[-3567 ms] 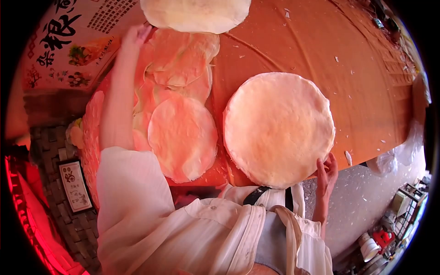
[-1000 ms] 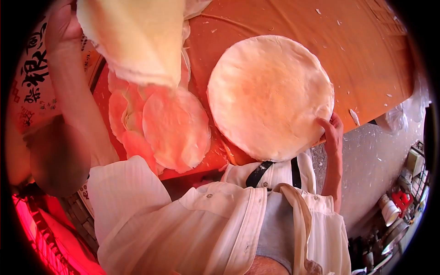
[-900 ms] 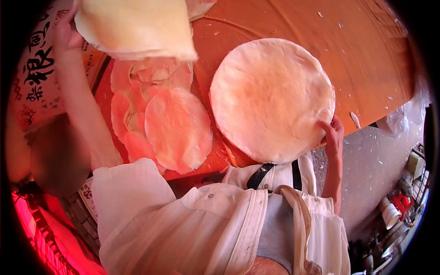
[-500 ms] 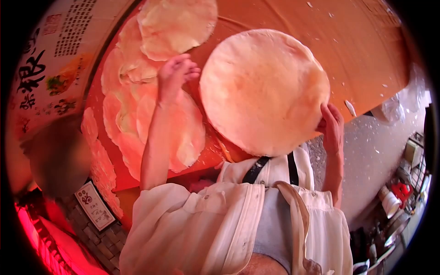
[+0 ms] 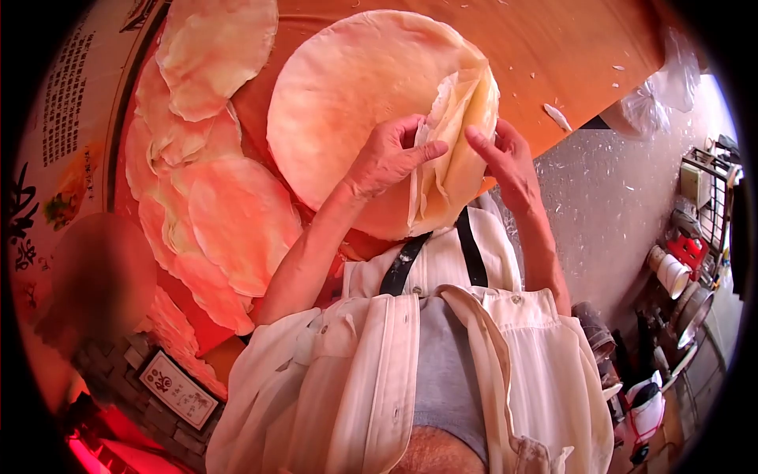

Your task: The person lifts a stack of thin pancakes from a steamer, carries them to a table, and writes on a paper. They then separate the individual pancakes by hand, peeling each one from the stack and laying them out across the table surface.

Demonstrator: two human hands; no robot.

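Observation:
A large round stack of thin pale sheets (image 5: 339, 103) lies on the orange table, and its right side is lifted into upright folded layers (image 5: 458, 142). My left hand (image 5: 395, 152) is at the left of these folds, thumb and fingers around the edge of the lifted layers. On their right side is my right hand (image 5: 503, 154), its thumb and fingers against the sheets near the stack's rim. The fingertips of both hands are partly hidden by the layers.
More thin sheets (image 5: 237, 213) overlap at the left, with another piece (image 5: 217, 47) above them. Scraps dot the orange table (image 5: 584, 47). A plastic bag (image 5: 647, 107) hangs at its right edge. A blurred person (image 5: 103, 276) is at the left.
My left hand has moved from over the left sheets to the stack. The stack's right side, flat before, is now raised in folds between my hands. The view has shifted.

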